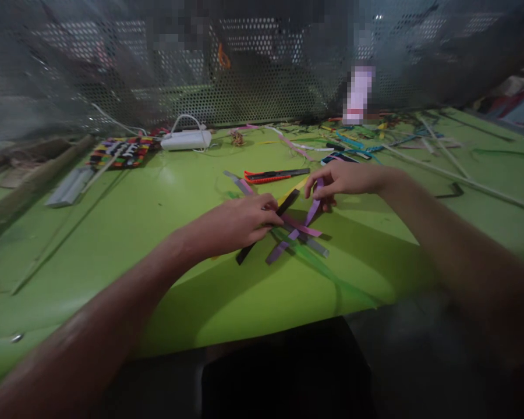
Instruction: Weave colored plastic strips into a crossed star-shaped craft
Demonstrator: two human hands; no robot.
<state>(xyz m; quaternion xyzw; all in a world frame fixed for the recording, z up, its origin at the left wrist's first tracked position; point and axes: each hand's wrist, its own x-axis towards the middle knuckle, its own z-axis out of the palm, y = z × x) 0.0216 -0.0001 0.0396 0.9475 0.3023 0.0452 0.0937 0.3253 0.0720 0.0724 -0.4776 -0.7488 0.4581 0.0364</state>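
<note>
Several flat strips cross one another on the green table in front of me. My left hand (253,220) has its fingers closed on the crossing of the strips, near a black strip (288,202) and a pink strip (303,226). Between the thumb and fingers of my right hand (329,181) is a purple strip (313,210), its upper end raised and its lower end running under the pink one. A long green strip (323,267) trails toward the table's front edge. Part of a yellow strip (290,191) shows behind the black one; the middle of the crossing is hidden by my left hand.
Behind the strips lies a red and black box cutter (275,175). A white power strip (186,139) and a colourful woven piece (120,152) sit at the back left. Loose strips (353,141) and thin sticks (463,177) spread over the back right, before a perforated metal panel (262,87).
</note>
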